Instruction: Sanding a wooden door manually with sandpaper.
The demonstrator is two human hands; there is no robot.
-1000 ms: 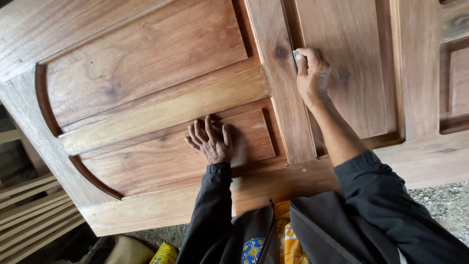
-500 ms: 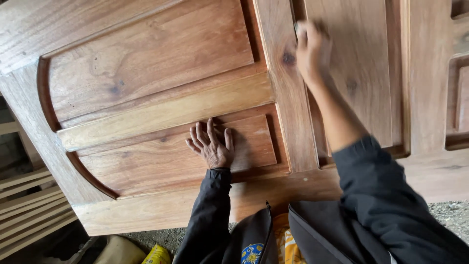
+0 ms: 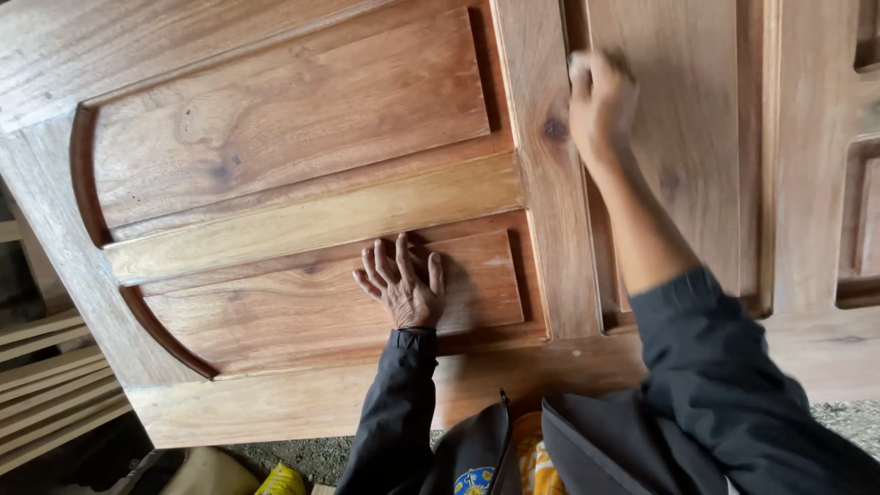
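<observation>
A large brown wooden door point(image 3: 293, 119) with raised panels fills the view. My left hand point(image 3: 403, 284) lies flat with fingers spread on the small lower panel point(image 3: 257, 307). My right hand point(image 3: 600, 105) is blurred by motion and curled into a fist against the groove between the upright stile point(image 3: 550, 202) and the tall right panel point(image 3: 687, 137). The earlier frames show a small pale pad under its fingers. In this frame the fist hides that pad. Both arms wear dark sleeves.
Pale wooden slats point(image 3: 46, 385) are stacked at the lower left beside the door's edge. Grey gravel ground point(image 3: 848, 417) shows at the lower right. A yellow object point(image 3: 280, 479) lies below the door's bottom rail point(image 3: 275, 403).
My right hand has slid up along the groove beside the stile and is now blurred. My left hand has stayed flat on the lower panel.
</observation>
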